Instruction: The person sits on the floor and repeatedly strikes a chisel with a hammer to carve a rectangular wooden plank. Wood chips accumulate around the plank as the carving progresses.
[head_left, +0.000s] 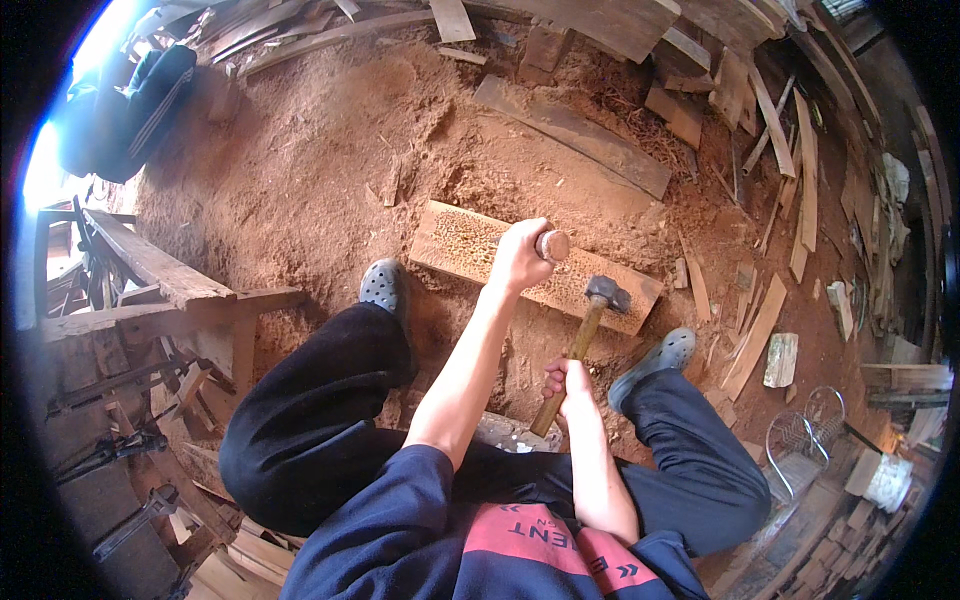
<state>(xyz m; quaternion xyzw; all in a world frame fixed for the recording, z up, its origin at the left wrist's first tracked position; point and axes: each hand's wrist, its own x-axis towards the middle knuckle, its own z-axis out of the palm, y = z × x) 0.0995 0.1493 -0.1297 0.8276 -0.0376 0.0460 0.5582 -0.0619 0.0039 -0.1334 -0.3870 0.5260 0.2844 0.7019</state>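
My left hand (518,255) grips a round wooden chisel handle (552,245), held upright over a pale wooden plank (455,243) that lies on the sawdust-covered ground. My right hand (568,382) is closed on the wooden shaft of a hammer (583,330); its dark metal head (606,292) hangs just right of and below the chisel's top, apart from it. The chisel's blade is hidden behind my left hand. My two feet in grey clogs (383,284) (660,357) stand at either side of the plank.
Red sawdust (300,180) covers the ground. Loose boards and offcuts (575,135) lie beyond the plank and along the right. A rough wooden bench (160,275) with metal tools stands at left. A dark bag (125,105) sits top left. A wire frame (800,440) is at right.
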